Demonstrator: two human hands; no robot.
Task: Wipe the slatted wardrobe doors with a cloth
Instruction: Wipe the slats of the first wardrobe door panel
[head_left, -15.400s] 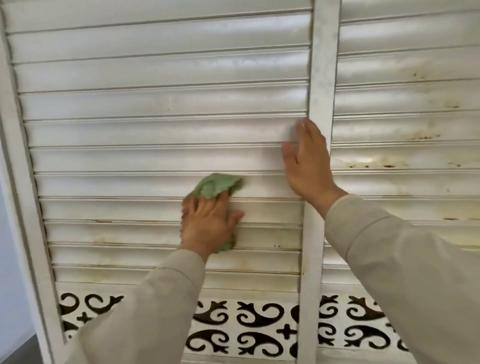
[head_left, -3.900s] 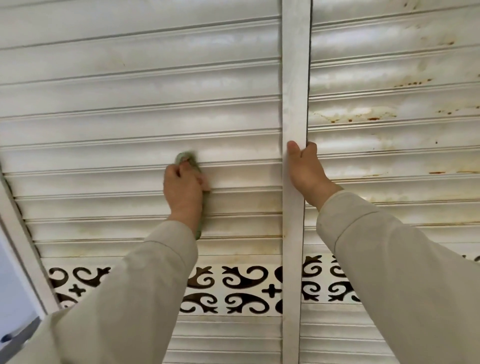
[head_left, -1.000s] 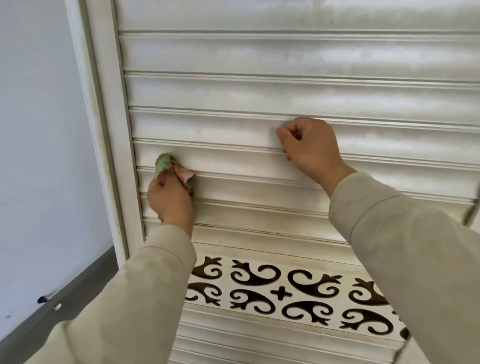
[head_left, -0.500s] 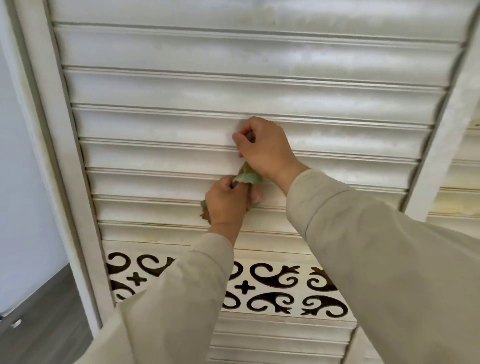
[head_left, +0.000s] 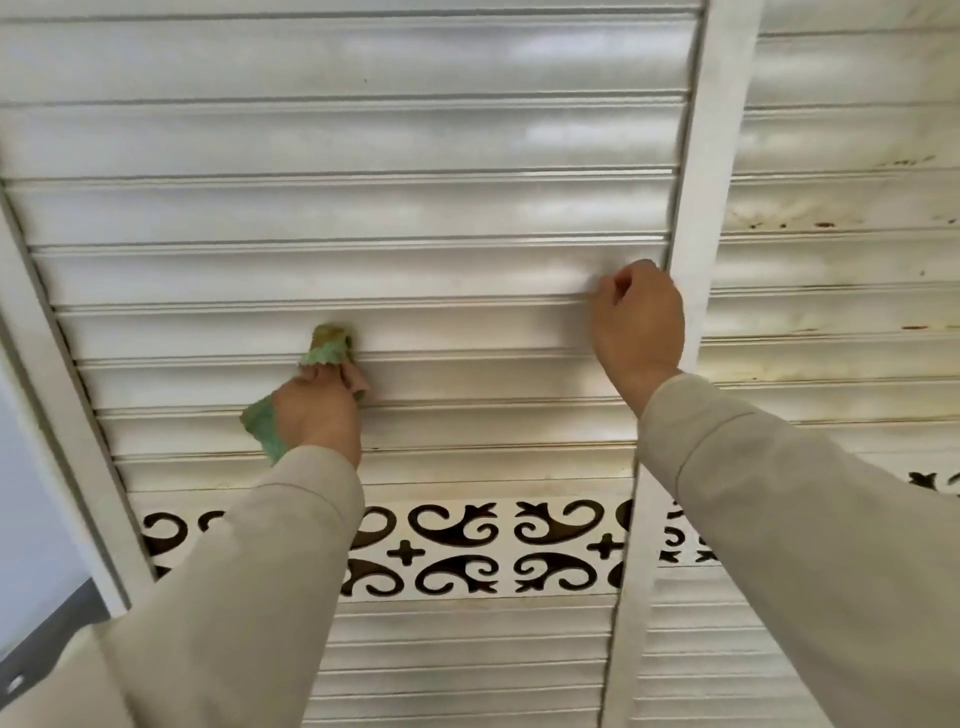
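White slatted wardrobe doors (head_left: 363, 208) fill the view. My left hand (head_left: 319, 415) grips a green cloth (head_left: 327, 348) and presses it against a slat of the left door, a few slats above the patterned band. The cloth's tail (head_left: 262, 426) hangs out to the left of the fist. My right hand (head_left: 636, 322) is curled, its fingers hooked on a slat edge right beside the vertical stile (head_left: 701, 208) between the two doors.
A band of black scroll cut-outs (head_left: 467, 545) runs below the hands, with more slats underneath. The right door (head_left: 841, 218) carries brown stains and specks. A white frame (head_left: 57, 405), a pale wall and a grey strip (head_left: 47, 639) lie at the left.
The hands, close together half a second ago, are now apart: my right hand has slid right to the stile, and the cloth hand sits left of it. The view has shifted right.
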